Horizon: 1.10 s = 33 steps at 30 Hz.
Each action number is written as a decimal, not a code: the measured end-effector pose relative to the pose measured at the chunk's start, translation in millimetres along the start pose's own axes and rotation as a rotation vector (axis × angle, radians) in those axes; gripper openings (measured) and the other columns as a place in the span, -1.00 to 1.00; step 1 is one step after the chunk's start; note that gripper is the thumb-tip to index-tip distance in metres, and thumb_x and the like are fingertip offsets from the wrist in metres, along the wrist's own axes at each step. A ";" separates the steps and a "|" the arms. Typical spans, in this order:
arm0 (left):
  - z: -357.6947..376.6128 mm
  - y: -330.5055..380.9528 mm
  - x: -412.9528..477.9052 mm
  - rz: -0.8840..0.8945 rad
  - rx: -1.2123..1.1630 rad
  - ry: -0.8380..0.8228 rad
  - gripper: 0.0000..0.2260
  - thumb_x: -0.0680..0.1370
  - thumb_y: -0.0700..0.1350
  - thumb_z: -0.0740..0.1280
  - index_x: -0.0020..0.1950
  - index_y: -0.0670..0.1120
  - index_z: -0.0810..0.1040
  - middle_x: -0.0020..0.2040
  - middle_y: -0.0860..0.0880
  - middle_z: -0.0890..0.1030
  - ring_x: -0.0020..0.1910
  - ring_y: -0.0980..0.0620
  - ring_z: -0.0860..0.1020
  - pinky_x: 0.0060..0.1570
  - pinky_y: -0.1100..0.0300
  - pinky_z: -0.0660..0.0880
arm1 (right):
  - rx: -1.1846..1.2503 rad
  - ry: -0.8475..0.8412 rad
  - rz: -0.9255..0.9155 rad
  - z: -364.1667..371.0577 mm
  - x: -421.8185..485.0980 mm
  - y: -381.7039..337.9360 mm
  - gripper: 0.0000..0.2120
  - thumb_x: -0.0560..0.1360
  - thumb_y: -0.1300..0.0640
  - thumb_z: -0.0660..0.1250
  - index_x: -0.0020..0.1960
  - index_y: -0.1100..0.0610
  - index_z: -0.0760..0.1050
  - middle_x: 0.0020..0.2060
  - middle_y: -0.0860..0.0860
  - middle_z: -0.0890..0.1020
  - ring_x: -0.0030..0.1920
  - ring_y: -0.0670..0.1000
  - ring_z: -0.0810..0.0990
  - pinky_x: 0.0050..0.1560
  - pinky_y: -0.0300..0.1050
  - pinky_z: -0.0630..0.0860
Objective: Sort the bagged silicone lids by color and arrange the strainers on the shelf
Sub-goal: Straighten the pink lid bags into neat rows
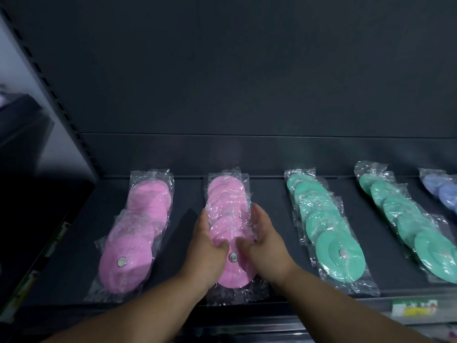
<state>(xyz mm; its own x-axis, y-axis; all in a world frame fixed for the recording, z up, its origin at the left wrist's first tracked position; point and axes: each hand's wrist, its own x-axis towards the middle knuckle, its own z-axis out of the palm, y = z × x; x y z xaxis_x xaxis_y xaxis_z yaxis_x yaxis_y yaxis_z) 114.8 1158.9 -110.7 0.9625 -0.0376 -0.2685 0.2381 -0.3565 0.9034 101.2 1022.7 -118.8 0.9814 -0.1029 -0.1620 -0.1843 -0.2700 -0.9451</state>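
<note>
Pink bagged lids [226,201] lie between the left hand [207,246] and right hand [265,241], fingers straight.

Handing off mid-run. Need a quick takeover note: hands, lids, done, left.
Hands: left hand and right hand flank the second pink row, fingers pressing its sides, thumbs on top.
Lids: on the shelf, from the left: first pink row, second pink row, first green row, second green row, blue row at the frame edge.
Done: visible lids grouped by color.
Left: probably squaring this row; no strainers in view.

Pink lids [138,219], green lids [326,233], blue lids [445,190] lie bagged.
</note>
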 end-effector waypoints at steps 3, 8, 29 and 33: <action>-0.2 1.0 5.2 0.021 0.046 -0.008 -0.25 0.52 -0.25 0.30 0.56 0.09 -0.05 0.47 0.02 0.31 0.35 0.01 0.41 0.37 0.03 0.35 | -0.013 -0.016 0.005 -1.0 4.0 1.5 -0.32 0.49 0.29 0.34 0.46 -0.13 0.12 0.08 -0.15 0.61 -0.18 -0.24 0.65 -0.27 -0.40 0.51; -4.9 -5.5 6.2 0.001 0.043 -0.059 -0.20 0.52 -0.18 0.35 0.56 0.11 -0.11 0.50 0.04 0.28 0.38 0.05 0.38 0.39 0.04 0.33 | -0.018 -0.043 0.033 -5.3 5.1 3.3 -0.18 0.46 0.19 0.43 0.52 -0.09 0.01 0.22 -0.14 0.54 -0.05 -0.24 0.63 -0.16 -0.42 0.52; -17.8 22.4 54.4 -0.064 -0.017 -0.043 -0.37 0.57 0.02 0.30 0.55 -0.03 0.08 0.40 0.06 0.38 0.34 0.07 0.39 0.25 0.22 0.33 | -0.085 0.072 0.098 -13.2 43.8 -21.9 -0.60 0.53 0.03 0.34 0.33 0.01 0.39 0.02 -0.16 0.58 0.01 -0.11 0.58 0.08 -0.27 0.44; -21.4 24.5 91.0 -0.137 -0.097 -0.047 -0.32 0.57 0.02 0.30 0.57 -0.07 0.00 0.54 -0.02 0.18 0.49 0.00 0.21 0.42 0.13 0.15 | 0.003 0.038 0.180 -13.7 71.7 -23.9 -0.76 0.48 -0.01 0.35 0.12 -0.05 0.42 -0.06 -0.18 0.61 -0.01 -0.08 0.61 0.20 -0.07 0.51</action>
<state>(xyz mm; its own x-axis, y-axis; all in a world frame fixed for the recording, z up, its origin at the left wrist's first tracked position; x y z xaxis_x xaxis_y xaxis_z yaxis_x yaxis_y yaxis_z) 211.0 1166.7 -105.9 0.9135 -0.0390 -0.4050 0.3806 -0.2697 0.8845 175.3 1008.7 -104.0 0.9299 -0.1857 -0.3174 -0.3563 -0.2413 -0.9027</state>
